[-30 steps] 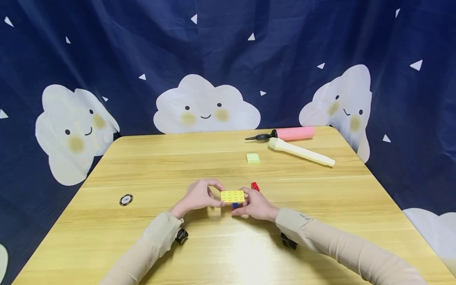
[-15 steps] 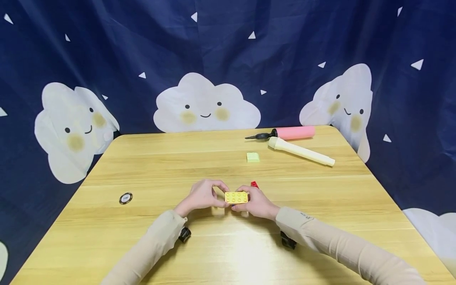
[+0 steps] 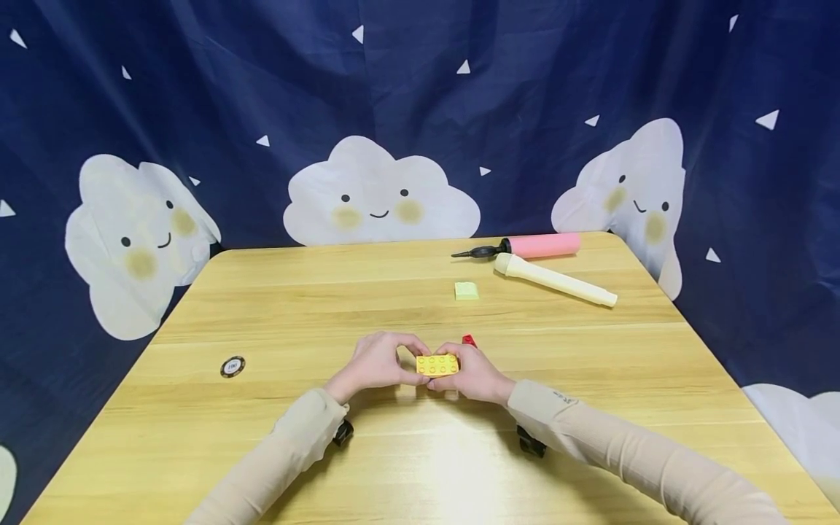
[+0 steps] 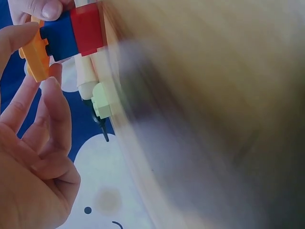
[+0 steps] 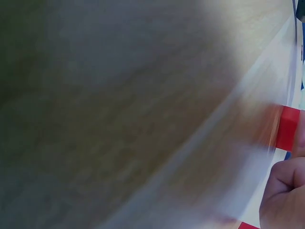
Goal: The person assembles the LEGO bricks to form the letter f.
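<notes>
A yellow studded brick (image 3: 437, 364) is pinched at its left end by my left hand (image 3: 377, 363), thumb in front and fingers behind. In the left wrist view it sits slightly tilted against the studs of a blue brick (image 4: 60, 37), which stands on a red brick (image 4: 88, 29). From the other side my right hand (image 3: 477, 375) grips the blue brick, its fingertips also at the yellow brick's right end. The yellow brick hides most of the stack in the head view. Another red brick (image 3: 469, 340) lies just behind my right hand, partly covered.
Farther back on the wooden table (image 3: 315, 292) lies a pale green block (image 3: 467, 291). A cream microphone-shaped stick (image 3: 555, 280) and a pink hand pump (image 3: 543, 246) with a black nozzle are at the back right. A round chip (image 3: 232, 367) lies at the left.
My left hand has carried the yellow brick slightly right and down onto the blue brick, which has gone from sight beneath it in the head view. The right hand has stayed almost in place.
</notes>
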`<state>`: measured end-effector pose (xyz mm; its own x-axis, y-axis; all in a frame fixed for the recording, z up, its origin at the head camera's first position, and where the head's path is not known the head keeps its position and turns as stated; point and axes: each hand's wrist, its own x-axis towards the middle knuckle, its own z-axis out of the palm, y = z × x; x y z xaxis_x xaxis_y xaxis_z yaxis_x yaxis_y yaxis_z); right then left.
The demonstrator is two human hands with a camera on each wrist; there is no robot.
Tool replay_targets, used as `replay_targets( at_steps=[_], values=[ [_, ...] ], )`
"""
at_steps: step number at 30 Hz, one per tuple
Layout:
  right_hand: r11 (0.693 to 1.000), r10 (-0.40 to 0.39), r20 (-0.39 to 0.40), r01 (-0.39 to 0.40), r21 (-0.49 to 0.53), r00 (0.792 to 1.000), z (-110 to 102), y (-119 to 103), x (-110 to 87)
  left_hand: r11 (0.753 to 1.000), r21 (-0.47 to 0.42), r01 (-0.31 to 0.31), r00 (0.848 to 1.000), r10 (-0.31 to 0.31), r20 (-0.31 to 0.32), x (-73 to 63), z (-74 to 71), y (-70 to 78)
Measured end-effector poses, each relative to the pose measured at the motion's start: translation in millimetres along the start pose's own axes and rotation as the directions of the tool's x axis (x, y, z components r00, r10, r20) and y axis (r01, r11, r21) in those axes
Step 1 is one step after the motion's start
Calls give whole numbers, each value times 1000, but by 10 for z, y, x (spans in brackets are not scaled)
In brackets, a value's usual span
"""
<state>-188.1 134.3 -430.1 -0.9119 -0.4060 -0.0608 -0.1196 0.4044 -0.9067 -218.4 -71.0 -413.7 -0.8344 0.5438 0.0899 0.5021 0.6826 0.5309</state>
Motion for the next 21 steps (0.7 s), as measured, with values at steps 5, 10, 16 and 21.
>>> replay_targets(
  at_steps=[5, 10, 16, 21],
  values=[
    [1000, -1, -22, 1, 0, 1000, 17, 7, -7, 1000, -26, 8, 1000, -9, -3, 5, 21, -18],
    [1000, -10, -38, 9, -15, 999, 35, 19, 12, 999, -34, 34, 999, -34, 6, 15, 15, -30],
    [999, 3, -37, -4, -35, 999, 19, 8, 22, 999, -38, 35, 999, -35, 18, 37, 1, -6],
    [999, 14, -54, -16, -38, 998, 21, -9, 8, 997, -47, 59, 998, -57, 31, 38, 4, 0]
  ],
)
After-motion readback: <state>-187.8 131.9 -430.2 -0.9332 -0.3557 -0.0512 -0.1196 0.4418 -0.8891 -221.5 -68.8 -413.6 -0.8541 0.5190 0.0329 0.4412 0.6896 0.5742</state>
